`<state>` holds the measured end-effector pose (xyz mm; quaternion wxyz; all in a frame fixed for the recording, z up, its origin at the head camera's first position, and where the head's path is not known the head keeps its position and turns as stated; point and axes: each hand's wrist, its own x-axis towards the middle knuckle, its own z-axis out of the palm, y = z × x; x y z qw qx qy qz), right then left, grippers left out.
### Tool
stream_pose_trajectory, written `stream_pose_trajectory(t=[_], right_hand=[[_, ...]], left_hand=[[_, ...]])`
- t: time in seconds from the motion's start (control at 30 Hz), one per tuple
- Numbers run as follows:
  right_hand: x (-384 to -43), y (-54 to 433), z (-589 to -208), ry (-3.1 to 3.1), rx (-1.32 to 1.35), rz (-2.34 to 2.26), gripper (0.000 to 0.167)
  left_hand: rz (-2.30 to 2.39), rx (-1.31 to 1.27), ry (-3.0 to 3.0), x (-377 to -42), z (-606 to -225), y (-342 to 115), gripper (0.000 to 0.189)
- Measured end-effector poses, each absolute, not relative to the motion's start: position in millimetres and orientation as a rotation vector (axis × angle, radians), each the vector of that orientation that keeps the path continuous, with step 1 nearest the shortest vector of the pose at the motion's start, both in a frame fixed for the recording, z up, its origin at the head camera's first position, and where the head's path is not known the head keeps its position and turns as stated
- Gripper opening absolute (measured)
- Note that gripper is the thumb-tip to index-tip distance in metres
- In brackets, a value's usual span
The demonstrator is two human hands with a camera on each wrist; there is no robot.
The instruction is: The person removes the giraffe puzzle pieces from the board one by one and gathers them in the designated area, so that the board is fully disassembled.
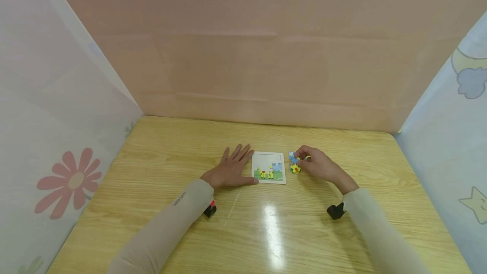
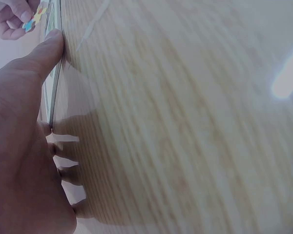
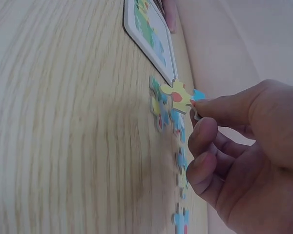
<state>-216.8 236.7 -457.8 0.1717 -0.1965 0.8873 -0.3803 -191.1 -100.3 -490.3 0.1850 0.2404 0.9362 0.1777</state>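
A square puzzle board (image 1: 284,168) with a white frame lies on the table, its lower part filled with green, yellow and blue pieces. My left hand (image 1: 231,170) lies flat with fingers spread at the board's left side, the thumb tip on its lower left edge. To the right of the board, my right hand (image 1: 318,165) pinches a yellow, red and blue puzzle piece (image 3: 179,97) between thumb and forefinger. In the right wrist view this piece hangs above several loose puzzle pieces (image 3: 156,105) on the table. The right hand's other fingers are curled in.
The wooden table (image 1: 171,147) carries the board and pieces. A plain pinkish-brown backdrop (image 1: 236,67) rises at its far edge. Patterned cloth panels stand on both sides, with a red flower (image 1: 76,181) on the left one. Both wrists wear black cameras (image 1: 335,211).
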Motion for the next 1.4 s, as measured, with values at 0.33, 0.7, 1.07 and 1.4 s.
stream_pose_trajectory(t=[0.33, 0.7, 1.07, 1.4], right_hand=[[-213.2, 265.6, -457.1, 2.534, -0.518, -1.059, 0.017], [-210.6, 276.0, -455.9, 2.605, -0.513, -0.933, 0.014], [-213.6, 268.9, -463.5, 2.687, -0.533, -0.854, 0.016], [-210.4, 262.9, -466.1, 2.712, -0.514, -0.829, 0.019]], left_hand=[[0.505, 0.680, 2.645, -191.4, -492.8, -100.5, 0.108], [0.497, 0.685, 2.651, -190.0, -490.8, -100.5, 0.107], [0.519, 0.685, 2.639, -189.8, -489.7, -99.9, 0.106], [0.524, 0.680, 2.640, -191.0, -491.4, -100.7, 0.106]])
